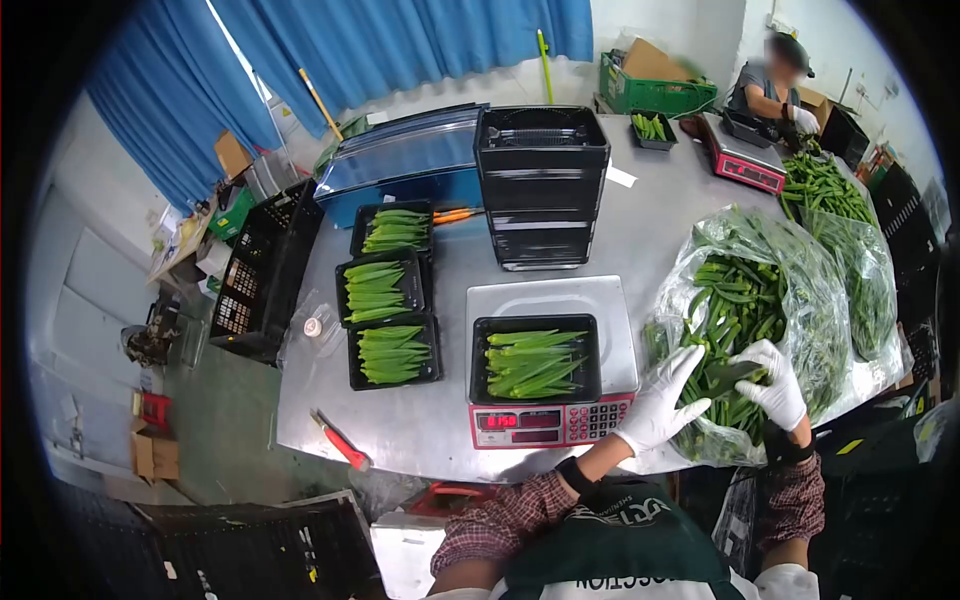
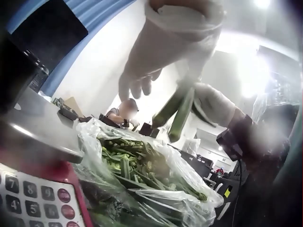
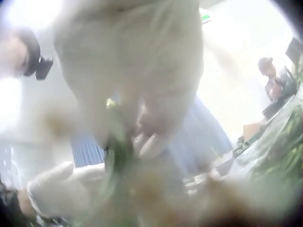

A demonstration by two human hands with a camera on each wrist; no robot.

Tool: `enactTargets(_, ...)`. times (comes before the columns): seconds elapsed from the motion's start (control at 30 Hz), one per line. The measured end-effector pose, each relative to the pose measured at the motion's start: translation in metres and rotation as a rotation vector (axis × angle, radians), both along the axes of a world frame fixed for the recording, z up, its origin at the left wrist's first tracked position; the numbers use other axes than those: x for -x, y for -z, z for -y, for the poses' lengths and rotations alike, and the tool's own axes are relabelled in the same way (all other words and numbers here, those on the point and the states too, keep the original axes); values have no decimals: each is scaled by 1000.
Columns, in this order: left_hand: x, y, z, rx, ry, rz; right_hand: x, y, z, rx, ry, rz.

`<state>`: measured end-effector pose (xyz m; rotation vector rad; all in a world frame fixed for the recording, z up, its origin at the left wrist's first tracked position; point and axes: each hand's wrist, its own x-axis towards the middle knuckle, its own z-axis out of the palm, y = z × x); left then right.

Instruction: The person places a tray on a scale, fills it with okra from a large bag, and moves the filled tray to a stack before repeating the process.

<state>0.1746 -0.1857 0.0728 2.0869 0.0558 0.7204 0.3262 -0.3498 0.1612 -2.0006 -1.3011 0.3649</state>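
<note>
My gloved right hand [image 1: 774, 388] grips a few green okra pods [image 1: 731, 376] above an open plastic bag [image 1: 690, 270] filled with loose okra [image 1: 738, 305]. In the left wrist view the held okra pods [image 2: 179, 113] point downward between the two hands. My gloved left hand [image 1: 660, 400] is beside them with fingers extended and thumb apart. Close by on its left, a black tray [image 1: 480, 375] of okra pods [image 1: 535, 362] lies on a digital scale [image 1: 625, 310] with a lit red display. The right wrist view is blurred.
Several black trays of okra [image 1: 388, 355] line the left side. A tall stack of black trays [image 1: 540, 210] stands behind the scale. A red-handled knife [image 1: 340, 440] lies near the front edge. Across the table [image 1: 420, 430], another person [image 1: 770, 90] works at a second scale [image 1: 745, 170].
</note>
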Motion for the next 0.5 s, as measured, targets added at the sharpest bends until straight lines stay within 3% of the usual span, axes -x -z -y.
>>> enactTargets(0.07,-4,-6,-1,505,338,-160,8,-3,-4,-57,-17,-279)
enactTargets(0.1,-7,0,-3,582,401,-257,10,5,-3,-76,13,-460)
enactTargets(0.17,-6,-3,-5,590,274,-308,19,26,-14,-121,197,-763)
enactTargets(0.23,-6,-4,-9,676,184,-306,22,49,-29,-125,366,-852)
enactTargets(0.33,-8,9,-20,841,136,-310,27,67,-42,-170,398,-989)
enactTargets(0.4,-5,2,-28,764,91,-405,27,76,-48,-245,369,-1156)
enactTargets(0.5,-5,8,-30,838,111,-316,23,85,-54,-296,375,-1216)
